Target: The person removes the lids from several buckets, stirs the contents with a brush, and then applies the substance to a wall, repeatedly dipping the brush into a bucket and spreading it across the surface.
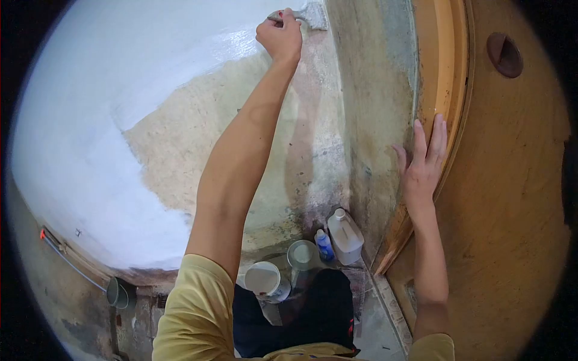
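My left hand (282, 37) is closed round the handle of a paintbrush (314, 16). The brush's pale bristles press against the wall near its corner, at the top of the view. Around it the wall carries wet, shiny white paint (235, 45), while a bare beige patch of wall (198, 120) lies below my left forearm. My right hand (422, 171) is open, its fingers stretched out and resting on the wooden door frame (448, 66) at the right.
On the floor stand a white paint bucket (280, 292), a greenish round container (301, 254), a blue-and-white bottle (324, 245) and a white jug (346, 240). A brown door (506, 180) with a dark round fitting (504, 55) fills the right. A dark pot (120, 293) sits lower left.
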{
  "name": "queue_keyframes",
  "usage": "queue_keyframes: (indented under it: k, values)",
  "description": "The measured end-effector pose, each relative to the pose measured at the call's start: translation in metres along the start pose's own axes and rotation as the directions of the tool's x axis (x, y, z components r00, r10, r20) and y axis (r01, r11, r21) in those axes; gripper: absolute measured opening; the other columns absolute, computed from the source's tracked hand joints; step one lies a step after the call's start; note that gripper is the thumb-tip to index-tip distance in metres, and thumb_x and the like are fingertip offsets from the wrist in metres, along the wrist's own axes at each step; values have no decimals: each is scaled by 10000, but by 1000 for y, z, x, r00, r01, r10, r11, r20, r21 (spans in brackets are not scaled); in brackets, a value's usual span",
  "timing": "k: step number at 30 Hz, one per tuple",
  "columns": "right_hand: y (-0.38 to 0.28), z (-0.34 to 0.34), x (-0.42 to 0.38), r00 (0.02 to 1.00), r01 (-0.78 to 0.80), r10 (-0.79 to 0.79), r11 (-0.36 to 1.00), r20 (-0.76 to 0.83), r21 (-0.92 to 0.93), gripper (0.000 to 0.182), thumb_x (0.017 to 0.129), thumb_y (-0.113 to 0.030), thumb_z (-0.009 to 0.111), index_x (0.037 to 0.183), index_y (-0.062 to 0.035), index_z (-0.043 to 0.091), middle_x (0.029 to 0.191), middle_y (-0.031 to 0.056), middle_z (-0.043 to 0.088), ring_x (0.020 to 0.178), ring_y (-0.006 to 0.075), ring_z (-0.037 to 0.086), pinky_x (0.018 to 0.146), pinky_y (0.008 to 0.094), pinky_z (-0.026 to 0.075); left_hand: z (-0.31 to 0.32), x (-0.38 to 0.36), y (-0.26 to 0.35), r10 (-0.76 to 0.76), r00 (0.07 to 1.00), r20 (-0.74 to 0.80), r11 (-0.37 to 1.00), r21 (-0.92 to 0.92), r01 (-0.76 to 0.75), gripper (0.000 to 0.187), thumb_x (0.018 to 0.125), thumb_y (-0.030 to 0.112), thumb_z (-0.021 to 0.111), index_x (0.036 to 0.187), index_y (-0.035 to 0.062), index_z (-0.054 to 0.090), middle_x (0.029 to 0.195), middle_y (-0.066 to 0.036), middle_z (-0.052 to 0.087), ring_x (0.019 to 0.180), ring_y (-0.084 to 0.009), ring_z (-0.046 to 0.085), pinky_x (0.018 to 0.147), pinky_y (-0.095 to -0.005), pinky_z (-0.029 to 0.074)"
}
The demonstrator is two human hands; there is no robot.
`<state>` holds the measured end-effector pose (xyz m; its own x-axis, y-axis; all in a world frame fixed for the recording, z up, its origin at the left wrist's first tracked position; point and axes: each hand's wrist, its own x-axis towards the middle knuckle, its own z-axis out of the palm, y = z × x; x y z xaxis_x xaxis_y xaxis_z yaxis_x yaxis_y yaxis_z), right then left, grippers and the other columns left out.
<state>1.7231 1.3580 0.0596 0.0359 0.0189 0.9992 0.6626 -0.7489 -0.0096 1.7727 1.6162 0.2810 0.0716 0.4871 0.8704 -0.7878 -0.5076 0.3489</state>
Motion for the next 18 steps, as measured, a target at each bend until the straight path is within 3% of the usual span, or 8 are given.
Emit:
queue_keyframes:
  k: [5, 8, 14, 15, 18]
  values:
    - [1, 2, -1, 1000, 3, -3, 1000, -5, 17, 686, 782, -136, 757, 1383, -81, 430, 1497, 212, 317, 1382, 376, 314, 1118, 465, 321, -15, 3, -9, -18, 999, -33, 999, 33, 19, 259, 863, 141, 653, 686, -47, 627, 615, -113, 657, 545, -152, 620, 557, -294, 492]
    - [-1, 0, 0, 1000, -3, 3, 999, -8, 36, 679, 790, -131, 751, 1384, -80, 427, 1500, 211, 314, 1383, 376, 314, 1119, 463, 320, -53, 8, -15, 209, 978, 1, 965, 162, -207, 251, 862, 146, 651, 698, -43, 634, 580, -99, 634, 528, -157, 602, 537, -301, 470]
    - [-2, 1, -1, 1000, -12, 12, 999, -8, 38, 672, 791, -119, 748, 1380, -73, 427, 1504, 208, 311, 1387, 378, 301, 1120, 464, 318, -126, 8, 25, 311, 950, 20, 853, 435, -289, 256, 876, 169, 637, 755, -55, 664, 597, -88, 637, 556, -137, 609, 550, -280, 476]
    - [-1, 0, -1, 1000, -3, 4, 999, -4, 44, 672, 791, -119, 748, 1380, -73, 427, 1504, 208, 311, 1387, 378, 301, 1120, 464, 318, -130, 4, 31, 311, 950, 12, 851, 442, -284, 256, 876, 169, 637, 755, -55, 664, 597, -88, 637, 556, -137, 609, 550, -280, 476]
    - [-1, 1, 0, 1000, 7, -6, 998, -11, 57, 670, 789, -105, 746, 1378, -71, 428, 1507, 206, 304, 1385, 381, 302, 1121, 468, 316, -126, 5, 49, 235, 972, -22, 950, 215, -225, 226, 878, 152, 641, 808, -59, 682, 658, -80, 662, 585, -115, 620, 565, -259, 494]
